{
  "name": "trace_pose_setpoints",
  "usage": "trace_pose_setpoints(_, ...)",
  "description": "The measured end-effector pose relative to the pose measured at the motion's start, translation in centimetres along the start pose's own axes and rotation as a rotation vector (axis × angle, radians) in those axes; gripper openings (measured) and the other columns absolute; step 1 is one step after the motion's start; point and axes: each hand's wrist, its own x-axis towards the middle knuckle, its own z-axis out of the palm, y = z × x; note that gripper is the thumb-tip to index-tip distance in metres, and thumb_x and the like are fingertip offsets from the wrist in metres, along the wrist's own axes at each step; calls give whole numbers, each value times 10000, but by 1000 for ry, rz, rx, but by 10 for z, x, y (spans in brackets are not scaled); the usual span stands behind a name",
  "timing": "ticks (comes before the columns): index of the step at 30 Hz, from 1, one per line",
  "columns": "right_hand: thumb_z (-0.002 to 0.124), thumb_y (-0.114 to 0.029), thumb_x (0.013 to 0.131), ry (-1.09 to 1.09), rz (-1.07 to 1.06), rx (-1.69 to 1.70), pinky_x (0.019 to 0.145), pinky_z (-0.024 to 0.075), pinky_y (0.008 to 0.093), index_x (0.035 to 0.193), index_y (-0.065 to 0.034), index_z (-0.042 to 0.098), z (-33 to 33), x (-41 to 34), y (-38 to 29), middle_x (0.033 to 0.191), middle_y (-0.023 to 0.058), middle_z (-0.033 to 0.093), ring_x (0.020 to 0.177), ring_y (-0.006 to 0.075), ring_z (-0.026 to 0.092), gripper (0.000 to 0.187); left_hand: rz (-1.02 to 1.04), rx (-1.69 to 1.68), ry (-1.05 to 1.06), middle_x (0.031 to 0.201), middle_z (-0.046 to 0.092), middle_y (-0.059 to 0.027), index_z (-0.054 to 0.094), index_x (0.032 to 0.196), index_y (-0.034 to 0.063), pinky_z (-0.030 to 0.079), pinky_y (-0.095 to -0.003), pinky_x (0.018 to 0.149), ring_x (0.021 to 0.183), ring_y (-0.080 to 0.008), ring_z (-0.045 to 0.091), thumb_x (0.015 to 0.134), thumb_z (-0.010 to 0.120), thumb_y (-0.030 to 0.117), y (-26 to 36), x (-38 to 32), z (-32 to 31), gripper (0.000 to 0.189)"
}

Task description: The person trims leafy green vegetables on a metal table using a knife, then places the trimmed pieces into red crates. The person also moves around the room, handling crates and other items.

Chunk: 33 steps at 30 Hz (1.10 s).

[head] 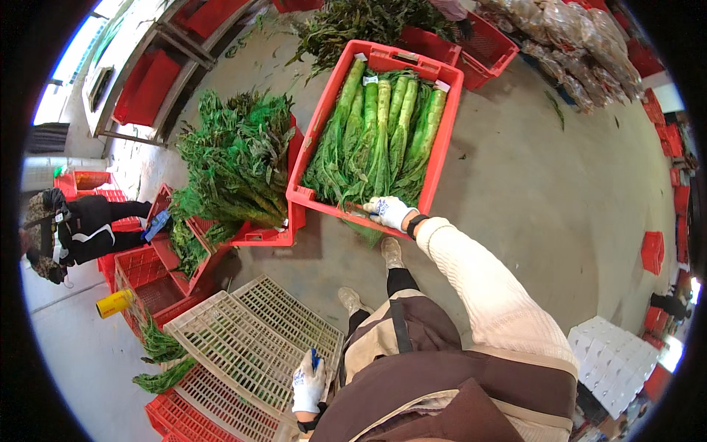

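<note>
My right hand (390,212), in a white work glove, grips the near rim of a red plastic crate (442,160). The crate holds several celtuce stems (383,110) with leaves, wrapped in green netting; white labels or tape show at some stem ends. My left hand (309,382), in a white glove with blue on it, is at the lower middle beside a beige slatted plastic crate (248,331). Its fingers are partly out of sight, so I cannot tell whether it grips the crate.
Leafy celtuce (237,154) is heaped in a red crate to the left. A person (83,229) stands at far left by red crates. More leafy stems (364,27) and clear bagged goods (574,50) lie beyond. A white stack (613,359) stands at lower right.
</note>
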Motion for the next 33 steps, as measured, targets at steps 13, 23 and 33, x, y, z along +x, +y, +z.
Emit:
trace_pose_setpoints(13, 481, -125, 853, 36, -202, -72, 578, 493, 412, 963, -112, 564, 28, 20, 39, 780, 120, 568, 689, 301, 625, 138, -158, -105, -134, 1113, 592, -256, 482, 1275, 41, 470, -447, 831, 987, -414, 581, 887, 583, 247, 43, 10, 45, 450)
trace_pose_setpoints(23, 516, -176, 839, -535, -148, -430, 646, 528, 419, 1065, -134, 674, 44, 31, 58, 905, 101, 691, 812, 310, 673, 280, -233, -111, -162, 1132, 588, -253, 512, 1256, 46, 463, -448, 849, 1015, -411, 570, 896, 562, 278, 60, 14, 41, 432)
trace_pose_setpoints(33, 478, -157, 865, -498, 15, -430, 679, 531, 435, 1004, -92, 710, 64, 27, 41, 1011, 114, 691, 917, 316, 660, 278, -146, -128, -104, 1062, 601, -257, 500, 1265, 69, 465, -464, 816, 955, -423, 575, 892, 556, 265, 58, 10, 46, 426)
